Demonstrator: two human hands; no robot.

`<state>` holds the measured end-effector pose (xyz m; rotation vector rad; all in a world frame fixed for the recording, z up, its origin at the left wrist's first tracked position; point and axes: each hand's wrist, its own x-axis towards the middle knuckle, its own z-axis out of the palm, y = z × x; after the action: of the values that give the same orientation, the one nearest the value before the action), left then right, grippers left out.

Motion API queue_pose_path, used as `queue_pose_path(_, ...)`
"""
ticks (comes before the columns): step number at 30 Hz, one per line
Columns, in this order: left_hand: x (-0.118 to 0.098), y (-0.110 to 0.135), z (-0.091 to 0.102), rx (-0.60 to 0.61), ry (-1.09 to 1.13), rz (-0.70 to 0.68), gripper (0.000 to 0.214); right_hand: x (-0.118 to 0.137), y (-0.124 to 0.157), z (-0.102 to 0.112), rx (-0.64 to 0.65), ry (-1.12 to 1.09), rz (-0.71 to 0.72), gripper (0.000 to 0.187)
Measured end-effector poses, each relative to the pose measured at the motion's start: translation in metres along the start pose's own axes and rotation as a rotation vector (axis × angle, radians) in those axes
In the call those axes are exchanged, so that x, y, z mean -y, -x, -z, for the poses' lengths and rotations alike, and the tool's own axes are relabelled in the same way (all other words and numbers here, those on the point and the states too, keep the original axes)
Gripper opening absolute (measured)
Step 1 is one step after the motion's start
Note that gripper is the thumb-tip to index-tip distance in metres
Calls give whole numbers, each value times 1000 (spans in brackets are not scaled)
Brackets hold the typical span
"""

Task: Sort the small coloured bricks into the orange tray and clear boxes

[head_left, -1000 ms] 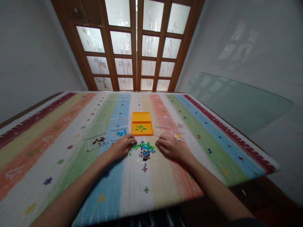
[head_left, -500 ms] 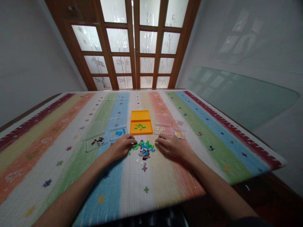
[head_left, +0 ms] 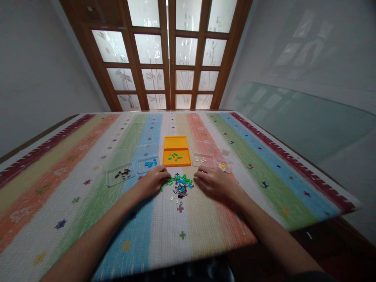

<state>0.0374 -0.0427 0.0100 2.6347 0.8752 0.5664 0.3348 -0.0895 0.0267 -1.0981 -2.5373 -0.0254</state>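
Note:
A small heap of tiny coloured bricks, green, blue, dark red and white, lies on the striped tablecloth. My left hand rests at the heap's left edge, fingers curled, fingertips touching the green pieces. My right hand lies at the heap's right side, fingers curled toward it. Whether either hand pinches a piece is hidden. Behind the heap sits an orange tray with green pieces in it.
Clear shallow trays flank the orange one: one with dark red pieces, one with blue pieces, one with white pieces, one with yellow pieces. A wooden glazed door stands behind the table. The table's near edge drops off at right.
Both hands stay at the heap's sides almost unmoved. The camera view has shifted slightly.

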Motion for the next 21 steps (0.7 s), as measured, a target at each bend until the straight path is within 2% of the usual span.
queue_pose_path(10,-10,2,1,43,-133,-57,21,0,1,0,12,6,9,28)
queue_pose_path(14,-9,3,3,40,-102,-34,21,-2,2,-1,14,18,8,28)
queue_pose_path(21,-7,0,26,-70,-23,-13,14,-1,3,-1,-4,32,18,28)
